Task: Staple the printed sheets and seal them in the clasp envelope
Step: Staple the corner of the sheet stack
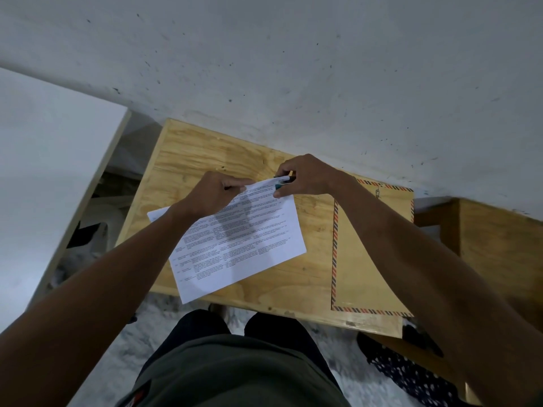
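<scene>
two bare forearms reach forward from the person's lap over a plywood surface (205,148), where the printed sheets (244,245) lie at a slant with their near corner hanging over the front edge and the clasp envelope (367,259) with its striped border lies flat just to the right, apart from them. at the sheets' far edge the left hand (211,195) is curled, its fingers pinching the paper, while the right hand (305,177) is closed around a small stapler (283,181) set on the sheets' far right corner, thumb pressed on the paper beside it.
</scene>
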